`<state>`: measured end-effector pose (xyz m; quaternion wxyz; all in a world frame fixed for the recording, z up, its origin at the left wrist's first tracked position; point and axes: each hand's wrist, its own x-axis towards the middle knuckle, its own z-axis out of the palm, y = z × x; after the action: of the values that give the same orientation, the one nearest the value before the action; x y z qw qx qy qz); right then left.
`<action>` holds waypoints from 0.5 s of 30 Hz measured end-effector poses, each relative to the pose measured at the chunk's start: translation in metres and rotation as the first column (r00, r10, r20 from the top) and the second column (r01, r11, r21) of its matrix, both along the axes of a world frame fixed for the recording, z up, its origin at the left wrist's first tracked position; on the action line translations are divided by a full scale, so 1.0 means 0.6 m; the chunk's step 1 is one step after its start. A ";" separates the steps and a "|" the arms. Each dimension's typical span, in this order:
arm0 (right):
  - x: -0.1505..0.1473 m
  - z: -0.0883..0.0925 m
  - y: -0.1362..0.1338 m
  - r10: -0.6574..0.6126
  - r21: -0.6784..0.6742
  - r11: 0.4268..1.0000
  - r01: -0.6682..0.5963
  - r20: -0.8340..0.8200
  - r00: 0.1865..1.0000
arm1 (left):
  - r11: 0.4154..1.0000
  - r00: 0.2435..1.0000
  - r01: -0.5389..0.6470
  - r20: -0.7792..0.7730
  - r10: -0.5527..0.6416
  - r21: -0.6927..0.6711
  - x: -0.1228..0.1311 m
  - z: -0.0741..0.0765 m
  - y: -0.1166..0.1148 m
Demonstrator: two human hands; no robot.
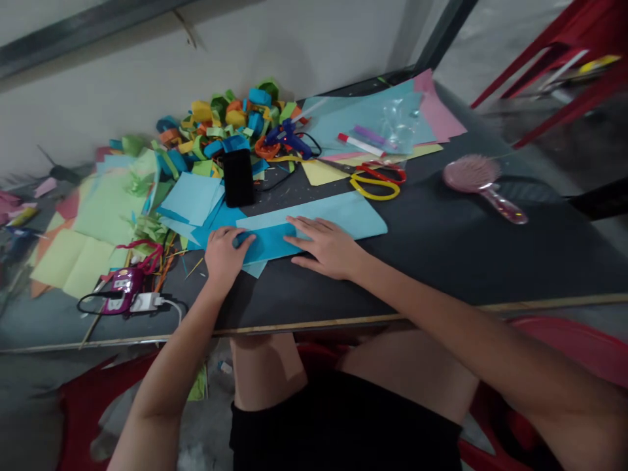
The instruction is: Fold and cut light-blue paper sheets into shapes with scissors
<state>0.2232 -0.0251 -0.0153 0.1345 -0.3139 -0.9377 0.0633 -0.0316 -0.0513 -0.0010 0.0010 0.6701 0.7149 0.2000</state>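
Note:
A blue paper sheet (269, 241) lies on the dark table (441, 261), on top of a longer light-blue sheet (343, 214). My left hand (224, 254) rests on the left end of the blue paper, fingers curled and pinching its edge. My right hand (326, 245) lies flat on the paper's right end, fingers stretched out and pressing it down.
A black phone (238, 176) stands behind the paper. A pile of coloured paper loops (226, 124) and a blue glue gun (289, 137) are at the back. Scissors (375, 180), markers (360, 144), a pink hairbrush (483, 183) and loose sheets (88, 229) surround the spot. Red chair (564, 39) at right.

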 end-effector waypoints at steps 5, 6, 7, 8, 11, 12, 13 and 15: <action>0.003 -0.011 -0.002 0.006 0.005 1.000 -0.006 -0.015 1.000 | 0.992 0.980 0.100 0.164 -0.111 0.073 -0.028 0.011 -0.014; 0.002 -0.011 -0.002 0.006 0.006 1.000 -0.005 -0.017 1.000 | 0.982 0.967 0.176 0.172 -0.185 0.070 -0.035 0.013 -0.019; 0.002 -0.011 -0.001 0.005 0.006 1.000 -0.005 -0.016 1.000 | 0.964 0.947 0.261 0.179 -0.267 0.057 -0.042 0.014 -0.025; 0.002 -0.010 0.000 0.004 0.006 1.000 -0.004 -0.014 1.000 | 0.940 0.922 0.339 0.183 -0.341 0.044 -0.049 0.015 -0.031; 0.001 -0.007 0.001 0.006 0.010 1.000 -0.006 -0.012 1.000 | 0.880 0.866 0.473 0.163 -0.473 0.039 -0.065 0.011 -0.043; 0.001 -0.006 0.000 0.008 0.019 1.000 -0.008 -0.016 1.000 | 0.866 0.854 0.497 0.147 -0.499 0.049 -0.068 0.009 -0.046; 0.001 -0.005 -0.001 0.012 0.034 0.999 -0.011 -0.023 1.000 | 0.853 0.843 0.518 0.130 -0.522 0.063 -0.070 0.006 -0.048; 0.000 -0.005 -0.004 0.021 0.086 0.996 -0.018 -0.038 0.999 | 0.821 0.815 0.564 0.100 -0.571 0.095 -0.070 0.001 -0.049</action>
<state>0.2234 -0.0272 -0.0181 0.1655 -0.2974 -0.9398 0.0305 -0.0736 -0.0808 -0.0004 0.0845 0.8385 0.4747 0.2537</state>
